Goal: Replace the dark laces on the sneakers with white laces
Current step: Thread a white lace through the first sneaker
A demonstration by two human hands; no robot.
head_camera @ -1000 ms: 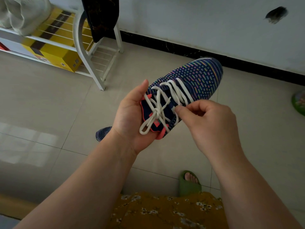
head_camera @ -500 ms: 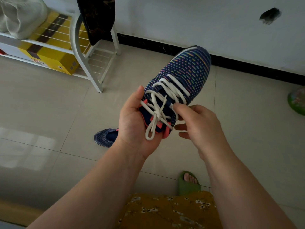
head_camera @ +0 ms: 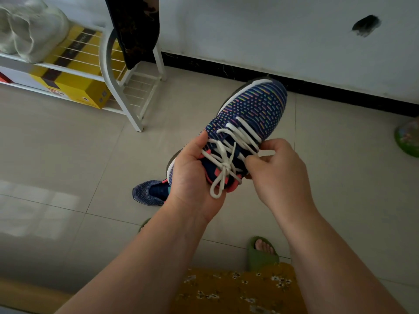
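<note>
A navy knit sneaker (head_camera: pixel 254 105) with rainbow dashes is held in the air, toe pointing away toward the wall. White laces (head_camera: pixel 229 155) cross its eyelets and are tied in a bow over the pink-edged tongue. My left hand (head_camera: pixel 192 177) grips the sneaker's left side and heel from below. My right hand (head_camera: pixel 278 173) is at the sneaker's right side, its thumb and fingers pinching a white lace strand by the eyelets. A second navy sneaker (head_camera: pixel 149 192) lies on the floor below my left hand, mostly hidden by it; its laces cannot be seen.
A white wire shoe rack (head_camera: pixel 118 87) stands at the back left with a yellow box (head_camera: pixel 74 71) and a pale bundle (head_camera: pixel 29 28) on it; dark cloth (head_camera: pixel 136 26) hangs over it. My foot in a green slipper (head_camera: pixel 260 252) rests on the tiled floor. A green object (head_camera: pixel 408 139) sits at the right edge.
The sneaker's toe has swung further away and upright. My right hand moved from touching the upper eyelets to pinching a lace strand on the sneaker's right side.
</note>
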